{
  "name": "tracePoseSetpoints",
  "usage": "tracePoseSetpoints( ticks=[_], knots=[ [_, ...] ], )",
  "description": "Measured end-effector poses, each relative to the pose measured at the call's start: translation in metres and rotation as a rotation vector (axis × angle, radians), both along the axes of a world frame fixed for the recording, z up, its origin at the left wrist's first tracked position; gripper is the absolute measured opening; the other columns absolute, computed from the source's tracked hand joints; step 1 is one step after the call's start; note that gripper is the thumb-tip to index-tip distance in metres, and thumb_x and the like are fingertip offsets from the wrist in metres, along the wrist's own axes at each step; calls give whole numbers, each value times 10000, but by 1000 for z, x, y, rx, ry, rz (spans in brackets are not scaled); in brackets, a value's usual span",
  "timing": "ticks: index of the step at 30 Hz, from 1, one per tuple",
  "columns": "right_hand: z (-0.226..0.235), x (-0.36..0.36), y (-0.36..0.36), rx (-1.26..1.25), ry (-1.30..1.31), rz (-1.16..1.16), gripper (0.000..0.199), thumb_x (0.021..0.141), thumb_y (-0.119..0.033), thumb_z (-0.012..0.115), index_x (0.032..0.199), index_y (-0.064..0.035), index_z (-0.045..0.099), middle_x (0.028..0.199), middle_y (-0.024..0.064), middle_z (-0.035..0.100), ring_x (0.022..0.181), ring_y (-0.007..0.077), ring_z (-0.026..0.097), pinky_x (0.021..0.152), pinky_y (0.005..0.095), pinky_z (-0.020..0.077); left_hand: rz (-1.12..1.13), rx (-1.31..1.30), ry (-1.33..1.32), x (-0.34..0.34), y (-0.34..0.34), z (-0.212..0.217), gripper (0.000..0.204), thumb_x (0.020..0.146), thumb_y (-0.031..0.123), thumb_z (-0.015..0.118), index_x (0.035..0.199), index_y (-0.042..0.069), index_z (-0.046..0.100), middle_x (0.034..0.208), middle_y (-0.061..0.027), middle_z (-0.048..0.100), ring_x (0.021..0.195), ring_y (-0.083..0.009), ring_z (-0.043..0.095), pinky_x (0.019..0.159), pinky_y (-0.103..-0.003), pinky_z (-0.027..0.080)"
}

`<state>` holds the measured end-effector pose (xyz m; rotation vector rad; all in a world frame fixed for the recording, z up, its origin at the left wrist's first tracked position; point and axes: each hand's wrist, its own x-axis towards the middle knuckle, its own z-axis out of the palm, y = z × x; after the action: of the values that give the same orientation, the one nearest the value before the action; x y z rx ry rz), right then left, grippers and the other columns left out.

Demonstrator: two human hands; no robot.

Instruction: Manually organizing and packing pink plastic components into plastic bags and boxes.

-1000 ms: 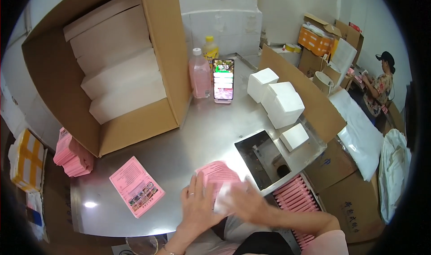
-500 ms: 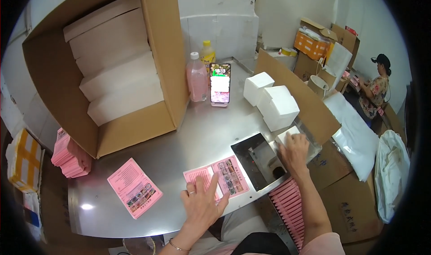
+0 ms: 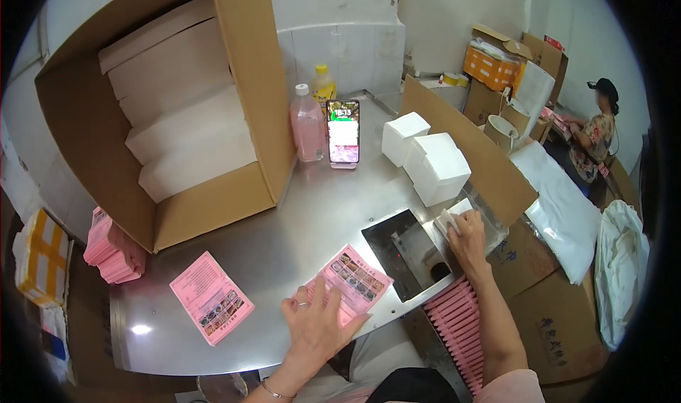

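Note:
My left hand [image 3: 317, 323], a ring on one finger, rests with fingers apart on a pink printed paper packet [image 3: 355, 282] at the table's front edge. That packet carries rows of small pictures and lies left of a rectangular opening [image 3: 397, 250] in the metal top. Beyond the opening, my right hand [image 3: 468, 236] pinches the edge of a thin white napkin [image 3: 445, 222], lifting it off the white pile under the fingers. The hand partly hides the pile. Farther left lies a neat stack of pink printed papers [image 3: 211, 300].
A large cardboard box [image 3: 248, 98] with white stacks stands at the back left. Bottles [image 3: 307, 130] and an upright phone [image 3: 344, 133] stand mid-table. White napkin blocks [image 3: 438, 167] lean by a cardboard flap [image 3: 472, 140]. Pink packets [image 3: 454, 332] fill a chute below. Another person [image 3: 596, 133] sits far right.
The white strip on the pink paper under my left hand is now covered by pink paper. My right hand has raised a napkin's edge from the pile.

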<state>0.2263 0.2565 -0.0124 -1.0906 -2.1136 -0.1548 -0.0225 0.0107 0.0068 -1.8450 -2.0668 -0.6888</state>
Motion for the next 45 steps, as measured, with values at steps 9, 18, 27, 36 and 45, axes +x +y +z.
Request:
tracePoseSetpoints(
  ticks=[9, 18, 27, 36, 45],
  knots=[
    [3, -69, -136, 150, -347, 634, 279, 786, -152, 608, 1053, -73, 626, 1194, 206, 584, 1069, 359, 586, 998, 622, 400, -234, -181, -268, 4, -5, -13, 503, 773, 286, 677, 1217, 60, 606, 1046, -174, 546, 847, -318, 554, 658, -451, 439],
    [-12, -144, -106, -9, -104, 495, 329, 827, -129, 587, 1141, -44, 630, 1125, 185, 635, 1136, 382, 574, 1026, 668, 307, -104, -207, -280, 20, -4, 7, 788, 764, 170, 725, 1458, 31, 379, 991, -192, 535, 882, -348, 549, 741, -449, 458],
    [-15, -71, -53, -528, -599, 123, 191, 854, -160, 563, 922, -60, 711, 796, 163, 689, 711, 382, 670, 652, 478, 526, -352, -35, -591, -9, -36, -13, 468, 749, 63, 690, 1210, 36, 614, 1063, -159, 582, 942, -350, 575, 790, -452, 459],
    [-11, -2, -17, 137, -148, -133, 139, 816, -97, 676, 921, -8, 668, 892, 119, 565, 922, 295, 546, 807, 436, 406, 597, 57, -29, -127, -92, -1, 225, 781, 18, 611, 1000, 36, 562, 1023, -167, 573, 1033, -374, 494, 1009, -493, 327],
    [-17, -3, 0, 59, -2, -71, 89, 835, -89, 649, 881, -14, 665, 870, 114, 560, 863, 294, 541, 748, 422, 413, 552, 4, 69, -137, -96, 7, 90, 877, 59, 596, 964, 52, 575, 894, -134, 568, 917, -338, 523, 922, -502, 358]
  ],
)
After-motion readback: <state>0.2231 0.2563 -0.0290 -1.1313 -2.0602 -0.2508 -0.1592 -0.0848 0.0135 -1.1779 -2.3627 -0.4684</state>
